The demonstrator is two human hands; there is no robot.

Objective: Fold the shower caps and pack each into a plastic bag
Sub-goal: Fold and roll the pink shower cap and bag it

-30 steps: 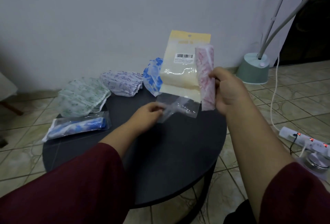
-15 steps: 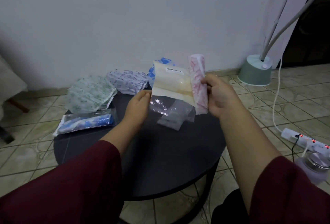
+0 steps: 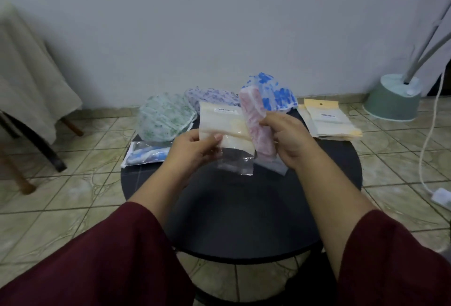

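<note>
Two hands meet above the round dark surface (image 3: 244, 220). The left hand (image 3: 192, 152) pinches a cream-and-clear bag pack (image 3: 225, 132) between thumb and fingers, thumb on its front face near the lower cream band; the grip is closed on the pack. A clear bag (image 3: 238, 162) hangs down from the pack's lower end; whether anything lies inside it cannot be told. The right hand (image 3: 288, 142) has its fingers curled round a pink cap (image 3: 256, 125) folded into a narrow bundle, held nearly upright just beside the pack and touching its right edge. The bundle's lower end sits over another clear sheet (image 3: 273, 167) below the hand.

Three loose caps lie at the far edge of the surface: a green cap (image 3: 166, 120) at the left, a purple cap (image 3: 210, 94) behind the pack, and a blue cap (image 3: 278, 93) behind the pink one. At the left edge a packed bag (image 3: 146, 156) lies flat with a rolled blue-and-white cap inside it. On the floor (image 3: 73, 195) to the right, a stack of cream packs (image 3: 327, 120) lies near a green lamp base (image 3: 393, 100).
</note>
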